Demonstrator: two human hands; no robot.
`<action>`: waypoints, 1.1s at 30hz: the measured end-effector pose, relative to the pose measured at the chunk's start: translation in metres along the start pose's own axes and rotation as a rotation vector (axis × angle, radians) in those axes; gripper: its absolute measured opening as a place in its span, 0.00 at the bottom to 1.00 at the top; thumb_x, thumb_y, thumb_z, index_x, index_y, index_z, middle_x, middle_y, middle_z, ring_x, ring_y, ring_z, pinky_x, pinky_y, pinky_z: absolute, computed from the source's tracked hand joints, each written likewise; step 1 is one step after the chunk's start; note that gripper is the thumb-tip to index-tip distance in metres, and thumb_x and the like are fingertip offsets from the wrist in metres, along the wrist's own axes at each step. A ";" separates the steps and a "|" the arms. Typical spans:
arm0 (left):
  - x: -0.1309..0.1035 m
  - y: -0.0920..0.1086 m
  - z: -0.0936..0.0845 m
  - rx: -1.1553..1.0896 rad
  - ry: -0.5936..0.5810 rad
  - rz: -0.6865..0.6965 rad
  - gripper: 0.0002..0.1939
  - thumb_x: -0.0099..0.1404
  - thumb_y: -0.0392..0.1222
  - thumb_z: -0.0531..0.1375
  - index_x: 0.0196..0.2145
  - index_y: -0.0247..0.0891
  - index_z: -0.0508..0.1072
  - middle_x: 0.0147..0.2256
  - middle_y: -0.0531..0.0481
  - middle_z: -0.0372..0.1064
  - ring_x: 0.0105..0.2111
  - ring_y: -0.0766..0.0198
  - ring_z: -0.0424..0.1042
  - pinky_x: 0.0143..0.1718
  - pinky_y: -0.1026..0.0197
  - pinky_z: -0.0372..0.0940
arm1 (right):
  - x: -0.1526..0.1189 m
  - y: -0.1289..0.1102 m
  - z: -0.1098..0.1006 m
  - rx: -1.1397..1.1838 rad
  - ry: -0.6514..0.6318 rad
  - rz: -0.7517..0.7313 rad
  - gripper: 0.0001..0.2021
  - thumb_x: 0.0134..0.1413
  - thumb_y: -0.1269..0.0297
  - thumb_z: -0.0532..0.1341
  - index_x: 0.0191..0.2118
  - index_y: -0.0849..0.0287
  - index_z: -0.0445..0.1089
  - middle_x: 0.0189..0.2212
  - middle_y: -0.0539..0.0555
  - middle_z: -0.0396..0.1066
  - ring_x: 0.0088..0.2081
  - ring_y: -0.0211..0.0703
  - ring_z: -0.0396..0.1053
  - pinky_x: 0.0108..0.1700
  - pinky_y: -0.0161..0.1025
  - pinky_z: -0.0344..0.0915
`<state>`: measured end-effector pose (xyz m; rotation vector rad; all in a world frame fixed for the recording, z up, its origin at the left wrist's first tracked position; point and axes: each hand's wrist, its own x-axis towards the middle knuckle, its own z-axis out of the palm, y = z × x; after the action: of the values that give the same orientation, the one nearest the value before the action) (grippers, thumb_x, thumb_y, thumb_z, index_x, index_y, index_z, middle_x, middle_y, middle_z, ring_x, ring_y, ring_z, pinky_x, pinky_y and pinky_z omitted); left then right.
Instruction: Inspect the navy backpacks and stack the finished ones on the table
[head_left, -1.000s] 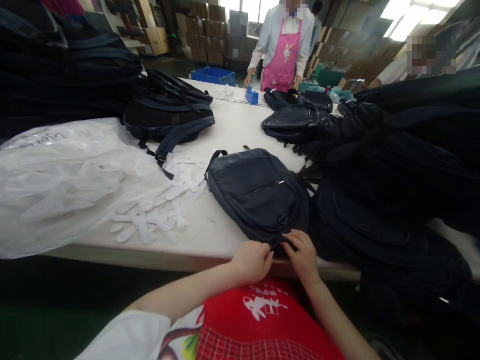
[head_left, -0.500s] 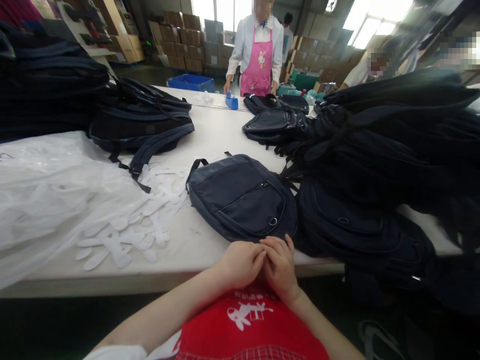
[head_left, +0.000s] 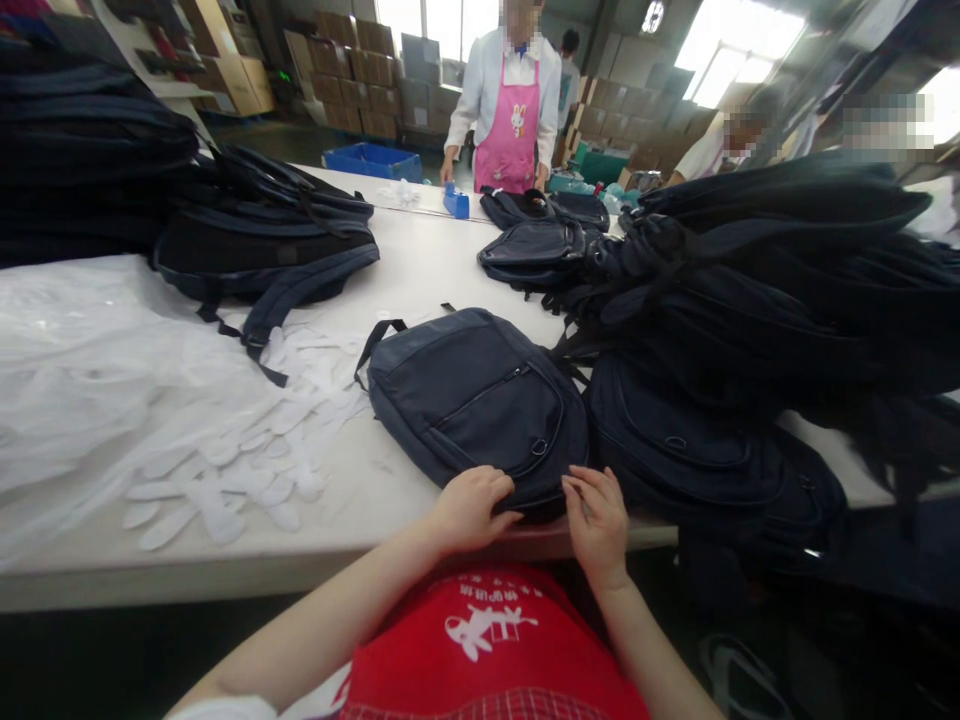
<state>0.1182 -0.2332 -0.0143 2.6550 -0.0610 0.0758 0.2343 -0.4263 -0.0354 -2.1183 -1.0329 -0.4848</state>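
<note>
A dark navy backpack (head_left: 472, 390) lies on the white table with its front panel up, showing a slanted zipper and a small metal ring. My left hand (head_left: 474, 510) is at its near edge, the fingers curled onto the fabric and the thumb stretched to the right. At the near right corner of the same bag, my right hand (head_left: 598, 515) pinches the edge between thumb and fingertips. What exactly lies under the fingertips is too small to tell. A gap with backpack fabric showing separates the two hands.
Piled backpacks (head_left: 750, 280) crowd the right side, and another stack (head_left: 82, 160) stands at left. White cut-out pieces (head_left: 217, 500) lie beside clear plastic sheeting (head_left: 82, 380). Across the table stands a person in a pink apron (head_left: 510, 130), near a blue tape dispenser (head_left: 456, 202).
My hands, together at the bag's near edge before, have moved apart: the left slightly leftward, the right to the right. The whole view has shifted a little.
</note>
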 end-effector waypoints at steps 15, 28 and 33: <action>0.029 0.003 -0.002 0.046 -0.036 -0.146 0.22 0.69 0.52 0.47 0.30 0.38 0.75 0.31 0.42 0.75 0.33 0.54 0.74 0.34 0.56 0.63 | 0.057 0.053 0.002 0.011 0.017 0.178 0.15 0.61 0.55 0.55 0.34 0.59 0.74 0.38 0.58 0.74 0.41 0.47 0.70 0.47 0.45 0.66; 0.060 0.030 0.008 0.049 -0.013 -0.086 0.19 0.69 0.46 0.47 0.33 0.35 0.74 0.33 0.39 0.74 0.34 0.52 0.75 0.36 0.53 0.65 | 0.060 0.059 0.000 -0.054 0.014 0.141 0.15 0.60 0.55 0.55 0.36 0.59 0.74 0.37 0.57 0.74 0.40 0.47 0.69 0.46 0.44 0.65; 0.035 0.020 -0.005 -0.264 0.185 -0.084 0.19 0.69 0.48 0.48 0.25 0.37 0.69 0.27 0.46 0.71 0.32 0.58 0.72 0.39 0.56 0.64 | 0.083 0.076 0.003 -0.047 0.070 0.216 0.17 0.60 0.53 0.53 0.33 0.60 0.74 0.35 0.58 0.74 0.38 0.47 0.70 0.43 0.44 0.66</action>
<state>0.1514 -0.2495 0.0011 2.3729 0.0952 0.2659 0.3453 -0.4128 -0.0219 -2.2066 -0.7492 -0.4771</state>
